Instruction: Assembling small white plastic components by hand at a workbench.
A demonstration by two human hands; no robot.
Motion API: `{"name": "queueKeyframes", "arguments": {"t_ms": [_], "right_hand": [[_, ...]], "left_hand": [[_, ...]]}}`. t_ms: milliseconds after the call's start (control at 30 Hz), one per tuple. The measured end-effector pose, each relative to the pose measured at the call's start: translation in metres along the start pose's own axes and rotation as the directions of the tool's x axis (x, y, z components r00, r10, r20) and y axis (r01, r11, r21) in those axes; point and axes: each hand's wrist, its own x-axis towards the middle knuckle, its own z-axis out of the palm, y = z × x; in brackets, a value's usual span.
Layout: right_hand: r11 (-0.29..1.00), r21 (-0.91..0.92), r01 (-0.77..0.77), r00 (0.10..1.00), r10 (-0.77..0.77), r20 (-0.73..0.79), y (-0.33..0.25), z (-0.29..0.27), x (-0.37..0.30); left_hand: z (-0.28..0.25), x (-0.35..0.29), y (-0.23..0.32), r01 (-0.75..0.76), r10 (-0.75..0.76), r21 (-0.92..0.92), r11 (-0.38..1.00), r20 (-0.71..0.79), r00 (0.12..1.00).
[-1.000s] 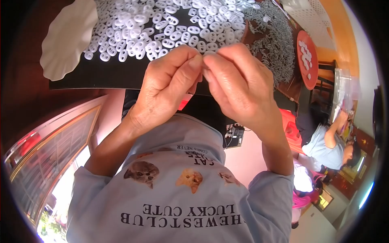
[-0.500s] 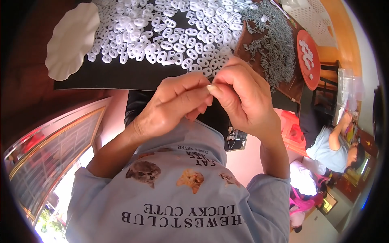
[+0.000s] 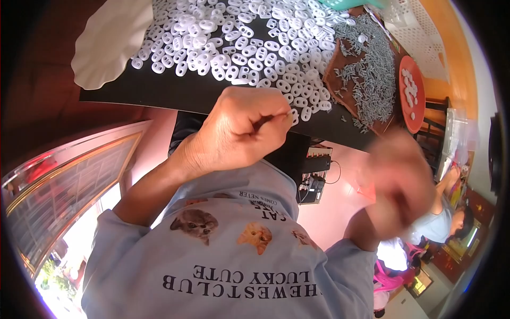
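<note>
My left hand [image 3: 249, 127] is closed in a fist above the front edge of the black tabletop [image 3: 154, 94]. Whatever it holds, if anything, is hidden inside the fingers. A white oval plastic piece [image 3: 294, 117] shows right beside its knuckles. Many similar white pieces with two holes [image 3: 249, 50] cover the table beyond. My right hand [image 3: 401, 183] is out to the right, past the table's edge, and so smeared by motion that its fingers cannot be read. The nearest thing on the table to it is a heap of small grey pieces [image 3: 372, 80] on a brown sheet [image 3: 334, 74].
At the far left lies a cream dish with a wavy rim [image 3: 109, 45]. On the right, an orange-red plate [image 3: 418, 119] holds several white pieces. A green container [image 3: 345, 4] stands at the back. Another person [image 3: 438, 220] sits at the far right.
My hands were together over the table's front edge, fingertips meeting. Now they are apart: the right has swung right and down, while the left has curled into a fist.
</note>
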Motion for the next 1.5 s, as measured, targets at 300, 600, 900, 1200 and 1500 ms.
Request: {"name": "queueKeyframes", "arguments": {"t_ms": [300, 600, 900, 1200, 1500], "right_hand": [[0.66, 0.703, 0.265, 0.918, -0.396, 0.025, -0.053, -0.055, -0.016], [0.952, -0.305, 0.018, 0.994, -0.05, -0.095, 0.009, -0.024, -0.016], [0.755, -0.655, -0.027, 0.933, 0.255, 0.255, 0.133, -0.063, 0.03], [0.652, -0.741, 0.16, 0.872, 0.259, 0.416, 0.131, -0.054, 0.04], [0.595, -0.795, 0.115, 0.901, 0.275, 0.336, 0.135, -0.065, 0.03]], "left_hand": [[0.002, 0.001, -0.009, 0.173, -0.182, -0.195, 0.965, -0.024, 0.983], [0.001, -0.001, -0.017, 0.157, -0.164, -0.239, 0.958, -0.011, 0.986], [0.0, -0.001, -0.019, 0.17, -0.177, -0.228, 0.959, -0.012, 0.984], [0.004, 0.0, -0.022, 0.128, -0.144, -0.22, 0.967, -0.059, 0.988], [0.006, -0.001, -0.022, 0.14, -0.168, -0.251, 0.958, -0.093, 0.981]]}}
